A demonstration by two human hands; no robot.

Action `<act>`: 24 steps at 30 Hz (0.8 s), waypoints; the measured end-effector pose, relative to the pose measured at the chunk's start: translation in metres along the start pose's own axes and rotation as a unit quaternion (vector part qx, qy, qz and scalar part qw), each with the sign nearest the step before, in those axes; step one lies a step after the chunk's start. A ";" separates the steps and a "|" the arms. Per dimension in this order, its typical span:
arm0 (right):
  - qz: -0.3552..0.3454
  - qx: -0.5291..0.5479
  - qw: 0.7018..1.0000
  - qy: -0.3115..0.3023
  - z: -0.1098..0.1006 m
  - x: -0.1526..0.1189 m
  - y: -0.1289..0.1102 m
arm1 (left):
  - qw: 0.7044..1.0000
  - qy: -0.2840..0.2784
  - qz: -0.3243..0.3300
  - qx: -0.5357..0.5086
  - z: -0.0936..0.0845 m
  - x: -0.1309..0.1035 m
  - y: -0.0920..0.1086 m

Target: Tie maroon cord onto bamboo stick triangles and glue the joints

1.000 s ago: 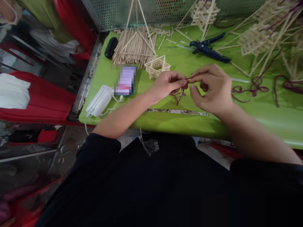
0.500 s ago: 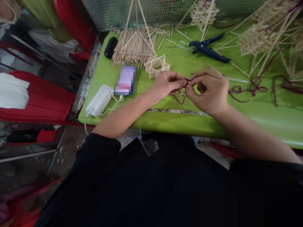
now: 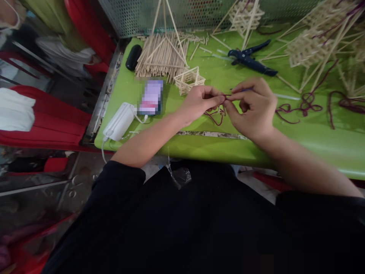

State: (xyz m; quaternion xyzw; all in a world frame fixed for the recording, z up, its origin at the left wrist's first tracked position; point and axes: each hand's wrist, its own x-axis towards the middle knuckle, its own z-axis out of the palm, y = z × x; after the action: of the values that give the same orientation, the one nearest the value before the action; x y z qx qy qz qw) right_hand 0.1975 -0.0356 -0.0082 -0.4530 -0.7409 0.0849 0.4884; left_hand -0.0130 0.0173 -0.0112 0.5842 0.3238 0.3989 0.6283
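My left hand [image 3: 201, 102] pinches a dark red cord [image 3: 218, 122] between thumb and index finger, and a loop of it hangs below the fingertips. Close against it, my right hand [image 3: 252, 108] has its thumb and index fingertip closed on the same cord. A small pale piece shows under the fingertips, too small to name. Just behind my left hand sits a small star-shaped frame of wooden sticks [image 3: 189, 80]. More dark red cord [image 3: 306, 104] lies loosely curled to the right of my right hand.
Dark blue cutters [image 3: 252, 59] lie beyond my hands on the green table [image 3: 322, 146]. A pile of thin sticks [image 3: 162, 57], a phone [image 3: 151, 97] and a white power bank [image 3: 119, 121] are at left. Stick lanterns [image 3: 310, 47] crowd the back right. A red chair [image 3: 45, 133] stands left.
My right hand has shifted slightly and its index finger has straightened a little, with a short stretch of cord now visible between the fingertips. My left hand stays in place.
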 end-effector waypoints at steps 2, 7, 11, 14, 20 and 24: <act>-0.006 0.003 1.000 0.011 0.002 -0.001 0.000 | 1.000 0.004 -0.003 0.000 0.001 0.000 0.000; -0.022 0.005 1.000 0.007 0.004 0.000 0.000 | 1.000 0.006 0.003 -0.009 0.004 -0.001 0.003; -0.046 -0.019 0.999 -0.001 0.003 0.002 -0.002 | 1.000 0.011 0.018 -0.018 0.004 -0.002 0.003; -0.060 -0.020 0.998 -0.001 0.004 0.002 -0.002 | 1.000 0.020 0.015 -0.011 0.003 -0.004 0.005; -0.050 -0.017 0.998 0.023 0.004 0.003 0.001 | 0.999 0.030 0.020 0.012 0.001 -0.006 0.010; -0.071 -0.005 0.997 0.041 0.003 0.004 0.003 | 0.998 0.027 0.023 0.042 0.000 -0.003 0.007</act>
State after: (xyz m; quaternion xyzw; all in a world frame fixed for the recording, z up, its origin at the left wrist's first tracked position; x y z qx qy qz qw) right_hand 0.1965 -0.0303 -0.0085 -0.4046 -0.7508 0.0276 0.5214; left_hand -0.0158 0.0145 -0.0040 0.6063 0.3431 0.4153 0.5850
